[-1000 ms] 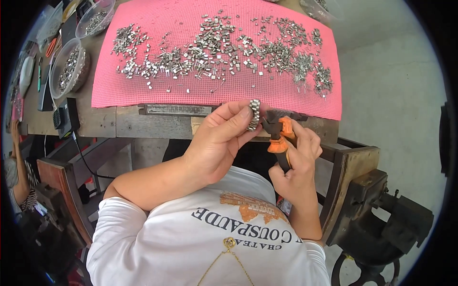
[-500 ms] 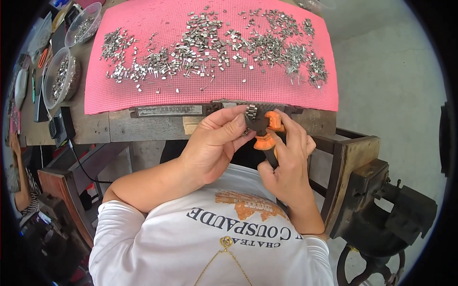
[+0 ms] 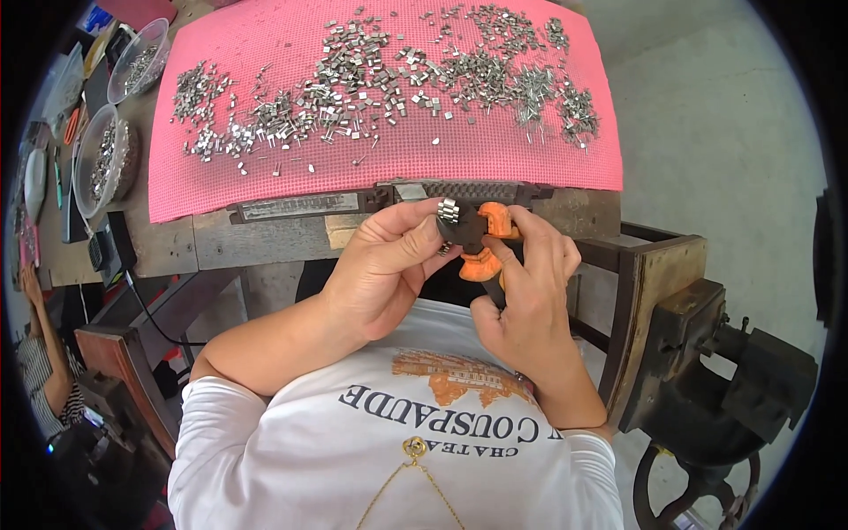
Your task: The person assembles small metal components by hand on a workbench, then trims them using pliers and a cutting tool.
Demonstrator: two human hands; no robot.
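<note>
Just in front of the bench edge, my left hand (image 3: 384, 269) pinches a short piece of silver metal link band (image 3: 449, 210) between thumb and fingers. My right hand (image 3: 530, 287) is closed around orange-handled pliers (image 3: 499, 219). Their dark head points left and meets the band beside my left fingertips. Whether the jaws grip the band cannot be made out. Beyond my hands, a pink mat (image 3: 344, 172) carries many small loose metal links (image 3: 353, 75) and pins (image 3: 533, 97).
Clear plastic tubs of metal parts (image 3: 108, 163) stand at the left of the bench. A long dark metal bar (image 3: 305, 205) lies along its front edge. Right of me is a dark vise-like machine (image 3: 707, 371). Another person's arm (image 3: 55, 353) shows at far left.
Both hands, with the band and pliers, have shifted slightly left in the picture. The mat and bench have also shifted a little as the view moved. Both grips stay the same.
</note>
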